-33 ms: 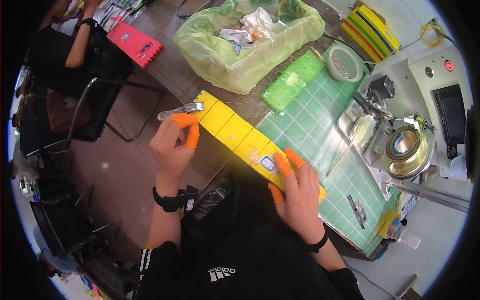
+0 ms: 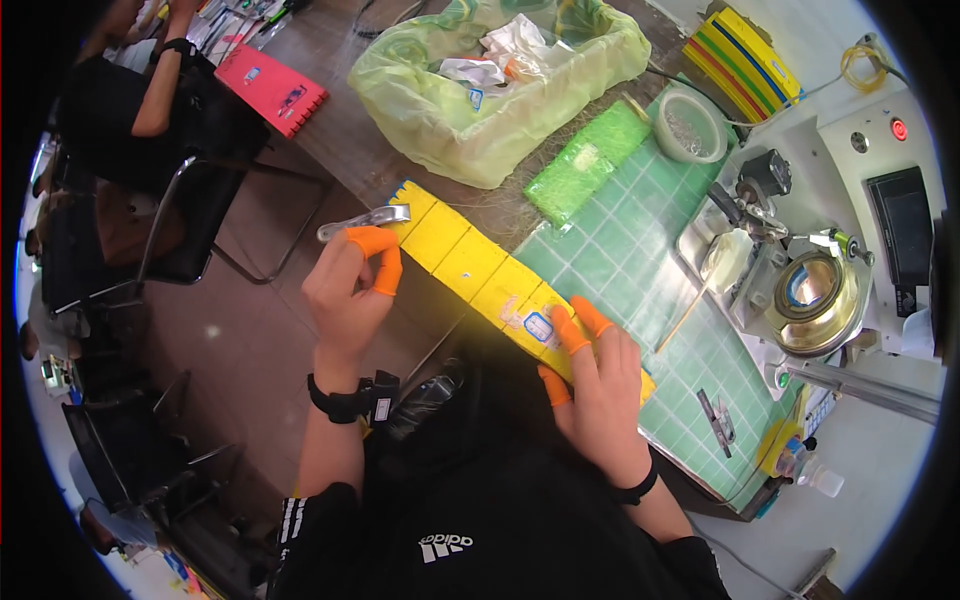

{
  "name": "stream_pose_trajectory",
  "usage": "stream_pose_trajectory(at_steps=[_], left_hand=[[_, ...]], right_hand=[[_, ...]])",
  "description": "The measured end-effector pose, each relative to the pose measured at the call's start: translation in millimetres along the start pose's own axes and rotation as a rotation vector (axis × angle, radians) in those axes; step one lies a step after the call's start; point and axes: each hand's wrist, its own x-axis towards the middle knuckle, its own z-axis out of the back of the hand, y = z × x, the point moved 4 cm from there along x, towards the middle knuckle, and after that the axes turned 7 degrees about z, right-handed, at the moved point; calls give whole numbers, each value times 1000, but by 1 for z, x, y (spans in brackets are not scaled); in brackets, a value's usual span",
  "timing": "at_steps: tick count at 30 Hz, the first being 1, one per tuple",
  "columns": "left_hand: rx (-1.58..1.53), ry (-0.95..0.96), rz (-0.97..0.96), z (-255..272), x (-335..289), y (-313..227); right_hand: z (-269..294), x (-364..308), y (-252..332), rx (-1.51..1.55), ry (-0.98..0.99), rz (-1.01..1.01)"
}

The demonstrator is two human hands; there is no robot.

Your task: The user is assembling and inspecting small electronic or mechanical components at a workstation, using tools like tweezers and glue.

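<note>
- Yellow strip [image 2: 472,268], divided by dark cross lines, is stretched diagonally along the near edge of the green mat [image 2: 595,255]; whether it rests or is lifted, I cannot tell.
- At the strip's right end, the right hand [image 2: 603,385] grasps it, with fingers on top and the thumb at the near edge.
- At the strip's left end, the left hand [image 2: 340,300] is curled beside a silver lever tool [image 2: 365,221]; whether its fingers pinch this tool, I cannot tell.
- I judge that the step in hand is steadying the strip while the tool is at its end; the next move calls for a firm right grip and careful left fingertips.
- Beyond the strip stands a bin in a yellow-green bag [image 2: 415,115], containing crumpled white paper [image 2: 515,42].
- Farther to the strip's right, a round pale bowl [image 2: 690,156] contains clear, thin bits [image 2: 684,128], too small to identify.
</note>
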Motion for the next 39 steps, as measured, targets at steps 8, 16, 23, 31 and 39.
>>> stream_pose_trajectory(at_steps=[8,16,23,31,39], left_hand=[[182,112,-42,2,-1,-1],[93,39,6,29,-21,-28],[-407,507,-562,-6,-31,-143],[-1412,1681,-656,4,55,-308],[-1514,1653,-412,4,41,-317]], right_hand=[[4,-3,2,0,-6,18],[10,-4,-2,5,-42,33],[25,-16,-6,193,-53,78],[102,-74,-9,279,-180,16],[119,-96,-20,90,-262,-66]])
